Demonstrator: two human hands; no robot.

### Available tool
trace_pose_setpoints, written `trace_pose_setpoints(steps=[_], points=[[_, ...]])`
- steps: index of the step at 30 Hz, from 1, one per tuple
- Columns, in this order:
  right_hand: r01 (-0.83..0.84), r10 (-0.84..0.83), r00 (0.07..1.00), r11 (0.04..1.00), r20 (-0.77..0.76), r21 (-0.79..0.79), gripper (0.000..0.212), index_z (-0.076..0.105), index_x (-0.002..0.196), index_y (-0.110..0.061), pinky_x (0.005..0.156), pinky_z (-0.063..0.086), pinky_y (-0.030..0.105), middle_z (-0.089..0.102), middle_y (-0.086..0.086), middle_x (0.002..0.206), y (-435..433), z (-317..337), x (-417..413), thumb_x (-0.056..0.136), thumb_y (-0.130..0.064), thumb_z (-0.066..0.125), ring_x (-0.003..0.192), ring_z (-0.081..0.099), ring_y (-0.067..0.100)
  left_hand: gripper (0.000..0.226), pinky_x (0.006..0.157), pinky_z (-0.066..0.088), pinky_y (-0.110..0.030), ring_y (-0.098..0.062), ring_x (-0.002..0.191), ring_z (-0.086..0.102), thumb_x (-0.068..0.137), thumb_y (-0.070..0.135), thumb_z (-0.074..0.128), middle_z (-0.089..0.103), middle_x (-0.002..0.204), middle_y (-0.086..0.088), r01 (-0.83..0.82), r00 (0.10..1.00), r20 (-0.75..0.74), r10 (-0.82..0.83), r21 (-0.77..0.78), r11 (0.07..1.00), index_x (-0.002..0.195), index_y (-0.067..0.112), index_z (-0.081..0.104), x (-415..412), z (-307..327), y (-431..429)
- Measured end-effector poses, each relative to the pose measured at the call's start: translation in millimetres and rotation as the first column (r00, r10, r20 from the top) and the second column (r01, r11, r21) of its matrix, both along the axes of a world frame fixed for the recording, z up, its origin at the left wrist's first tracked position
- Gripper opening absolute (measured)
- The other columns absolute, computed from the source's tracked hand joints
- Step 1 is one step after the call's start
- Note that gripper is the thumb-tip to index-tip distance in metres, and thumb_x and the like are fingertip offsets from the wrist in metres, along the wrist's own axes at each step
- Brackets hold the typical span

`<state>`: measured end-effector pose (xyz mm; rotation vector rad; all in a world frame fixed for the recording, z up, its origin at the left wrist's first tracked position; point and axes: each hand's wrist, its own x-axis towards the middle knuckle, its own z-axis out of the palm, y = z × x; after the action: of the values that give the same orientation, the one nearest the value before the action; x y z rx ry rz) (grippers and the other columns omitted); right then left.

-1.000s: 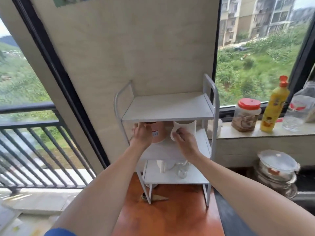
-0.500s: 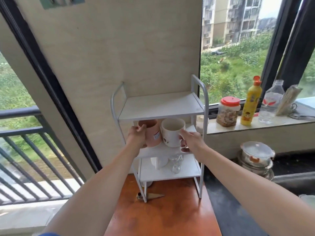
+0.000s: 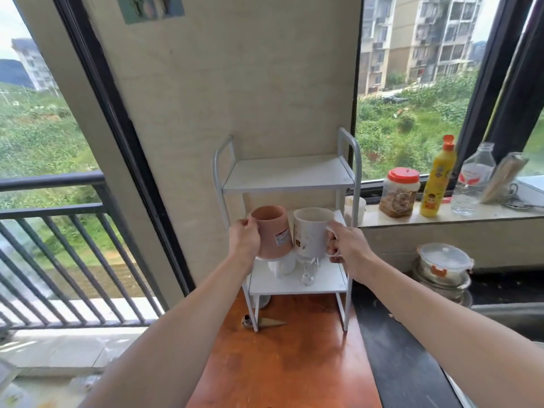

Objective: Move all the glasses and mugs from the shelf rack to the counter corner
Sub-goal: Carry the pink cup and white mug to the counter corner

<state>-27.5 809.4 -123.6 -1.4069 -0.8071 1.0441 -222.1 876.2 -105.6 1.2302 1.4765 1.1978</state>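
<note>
A white three-tier shelf rack (image 3: 287, 173) stands on the wooden counter (image 3: 290, 363) against the wall. My left hand (image 3: 244, 240) grips a pink mug (image 3: 272, 232) by its left side. My right hand (image 3: 347, 245) holds a white patterned mug (image 3: 310, 231) by its handle. Both mugs hang side by side in front of the middle shelf, lifted off it. On the bottom shelf stand a white mug (image 3: 281, 267) and a clear stemmed glass (image 3: 308, 270), partly hidden behind the held mugs.
The windowsill to the right carries a small white cup (image 3: 354, 209), a red-lidded jar (image 3: 399, 192), a yellow squeeze bottle (image 3: 437, 179) and a clear bottle (image 3: 474, 179). Stacked lidded pots (image 3: 443, 266) sit on the dark counter (image 3: 403, 363). A small cone-shaped object (image 3: 265, 321) lies by the rack's foot.
Both hands closed on the mugs inside the middle shelf, then drew them out toward me and lifted them. The view has tilted upward and shifted left.
</note>
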Motion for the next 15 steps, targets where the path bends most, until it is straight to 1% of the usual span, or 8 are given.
trace_pose_setpoints(steps=[1,3,5,7,10,12,13,15], points=[[-0.002,0.002,1.0,1.0,0.002,0.013,0.032,0.049,0.065,-0.016,0.056,0.037,0.033,0.046,0.003,0.052,-11.0,-0.4,0.9,0.09,-0.035,0.055,0.049,0.04,0.018,0.033,0.073,0.045,-0.036,-0.024,0.086,0.056,0.098,0.025,0.04,0.063,0.1,-0.012,0.012,1.0,0.008,-0.012,0.003,1.0,0.115,0.004,0.058,-1.9,-1.6,-8.1],[0.014,-0.014,1.0,0.999,0.003,0.028,0.035,0.048,0.064,-0.017,0.056,0.038,0.033,0.046,0.0,0.049,-35.9,-2.3,1.1,0.092,-0.038,0.053,0.048,0.041,0.016,0.03,0.062,0.04,-0.03,-0.019,0.07,0.049,0.098,0.022,0.04,0.056,0.081,-0.007,0.039,0.999,0.03,-0.039,-0.004,0.999,0.107,0.003,0.061,-6.0,-4.5,-27.3],[0.053,-0.053,0.999,0.998,-0.007,0.027,0.039,0.045,0.061,-0.018,0.058,0.039,0.033,0.044,0.0,0.047,-63.0,-6.2,2.1,0.094,-0.039,0.051,0.048,0.04,0.016,0.022,0.049,0.033,-0.026,-0.016,0.056,0.041,0.097,0.021,0.042,0.047,0.068,-0.003,0.065,0.997,0.049,-0.065,-0.014,0.998,0.086,0.01,0.058,-9.7,-7.2,-46.4],[0.088,-0.088,0.996,0.996,-0.006,0.007,0.043,0.043,0.059,-0.019,0.058,0.038,0.033,0.042,0.001,0.048,-92.2,-12.8,6.4,0.096,-0.041,0.048,0.048,0.039,0.017,0.025,0.046,0.028,-0.026,-0.016,0.053,0.037,0.097,0.02,0.044,0.044,0.063,-0.003,0.094,0.994,0.062,-0.093,-0.016,0.995,0.073,0.016,0.049,-12.0,-13.2,-66.5],[0.125,-0.125,0.992,0.992,-0.013,-0.034,0.048,0.04,0.055,-0.019,0.052,0.033,0.031,0.038,0.002,0.048,-141.7,-27.4,20.7,0.097,-0.042,0.047,0.045,0.035,0.018,0.035,0.048,0.027,-0.027,-0.018,0.054,0.037,0.094,0.019,0.045,0.044,0.058,-0.002,0.147,0.987,0.072,-0.144,-0.038,0.988,0.06,0.018,0.049,-9.6,-27.7,-100.6],[0.16,-0.163,0.986,0.985,-0.037,-0.06,0.051,0.039,0.054,-0.019,0.047,0.029,0.029,0.035,0.001,0.048,-178.6,-38.1,34.3,0.098,-0.043,0.045,0.042,0.033,0.016,0.036,0.047,0.026,-0.025,-0.017,0.051,0.036,0.093,0.019,0.046,0.044,0.056,-0.002,0.226,0.973,0.055,-0.223,-0.075,0.971,0.058,0.018,0.053,-2.1,-40.1,-125.1],[0.185,-0.189,0.981,0.98,-0.048,-0.07,0.051,0.04,0.053,-0.019,0.045,0.028,0.027,0.035,0.0,0.047,-197.4,-42.5,42.4,0.099,-0.042,0.045,0.041,0.032,0.015,0.032,0.047,0.026,-0.025,-0.017,0.051,0.036,0.093,0.019,0.046,0.045,0.056,-0.001,0.285,0.959,0.025,-0.284,-0.093,0.954,0.063,0.017,0.056,4.7,-45.9,-137.2],[0.229,-0.234,0.971,0.969,-0.047,-0.089,0.052,0.04,0.053,-0.018,0.041,0.028,0.024,0.035,-0.003,0.046,-234.9,-49.7,61.6,0.099,-0.041,0.046,0.038,0.031,0.013,0.024,0.048,0.027,-0.025,-0.016,0.054,0.039,0.095,0.017,0.043,0.047,0.061,-0.001,0.406,0.91,-0.036,-0.413,-0.12,0.906,0.078,0.012,0.06,23.9,-55.6,-159.8]])
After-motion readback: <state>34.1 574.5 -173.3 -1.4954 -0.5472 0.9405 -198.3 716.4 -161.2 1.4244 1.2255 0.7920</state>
